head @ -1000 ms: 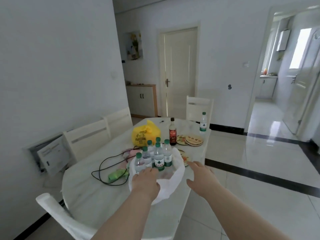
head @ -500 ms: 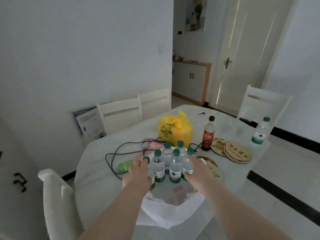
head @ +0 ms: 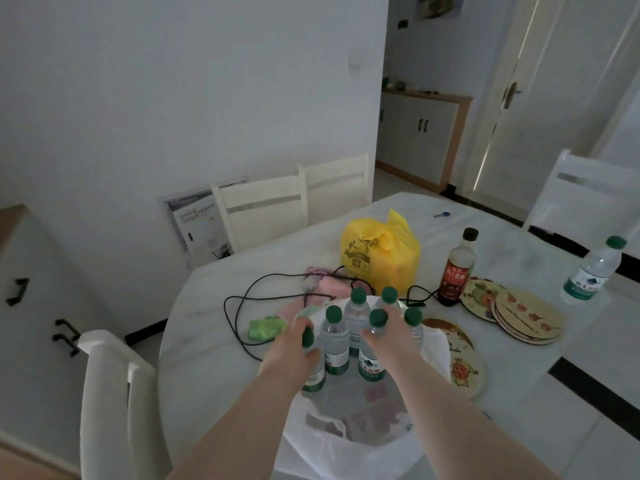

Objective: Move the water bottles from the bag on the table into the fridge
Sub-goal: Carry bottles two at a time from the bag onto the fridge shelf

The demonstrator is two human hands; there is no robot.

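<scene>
Several clear water bottles with green caps (head: 356, 317) stand upright in an open white plastic bag (head: 349, 441) on the marble table (head: 214, 341). My left hand (head: 289, 351) wraps the neck of the leftmost bottle (head: 313, 379), its cap showing between the fingers. My right hand (head: 393, 341) closes around the front middle bottle (head: 372, 367), thumb to its left and fingers behind, beside the rightmost cap (head: 412, 316). One more water bottle (head: 588, 271) stands alone at the table's far right. No fridge is in view.
Behind the bag lie a yellow bag (head: 379, 258), a dark sauce bottle (head: 457, 271), a black cable (head: 242, 306), a green cloth (head: 265, 329) and round mats (head: 526, 317). White chairs (head: 114, 393) ring the table. A cabinet with black handles (head: 34, 306) stands left.
The view has moved closer to the table and tilted down. Both hands have gone from the bag's near rim forward onto the bottles and closed around two of them.
</scene>
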